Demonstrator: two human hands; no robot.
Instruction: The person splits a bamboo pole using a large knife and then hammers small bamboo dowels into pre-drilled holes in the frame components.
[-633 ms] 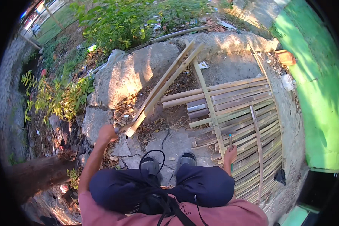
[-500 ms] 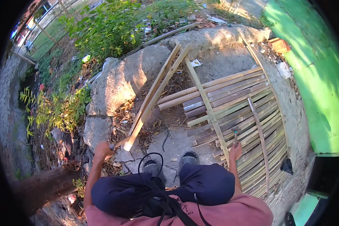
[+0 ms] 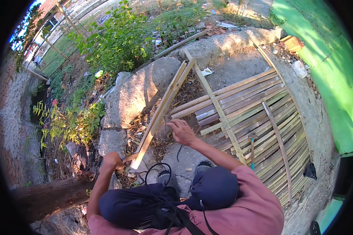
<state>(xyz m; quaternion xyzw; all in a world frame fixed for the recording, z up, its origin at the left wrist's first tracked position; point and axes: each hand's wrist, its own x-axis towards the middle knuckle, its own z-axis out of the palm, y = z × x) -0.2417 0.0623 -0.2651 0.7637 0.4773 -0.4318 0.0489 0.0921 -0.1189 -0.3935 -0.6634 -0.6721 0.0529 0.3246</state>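
My left hand (image 3: 112, 161) is closed around the grip of a knife-like tool with a flat brownish blade (image 3: 129, 157). That blade touches or lies beside the near end of a pair of long wooden strips (image 3: 161, 105), which slant away to the far side. My right hand (image 3: 182, 132) reaches across in front of me, fingers apart and holding nothing, just right of those strips. On the bamboo slats (image 3: 262, 129) to my right rests a hammer (image 3: 252, 152) with a teal lower handle.
A pale crosswise batten (image 3: 213, 98) and a shorter stick (image 3: 276, 145) lie over the slats. Concrete blocks (image 3: 129, 98) and leafy plants (image 3: 110, 43) border the left side. A log (image 3: 51, 197) lies at lower left, a green wall (image 3: 321, 78) stands right, and a black bag (image 3: 310, 171) lies near it.
My right hand has let go of the hammer, leaving it on the slats, and has moved left toward the wooden strips. My left hand keeps its hold on the bladed tool.
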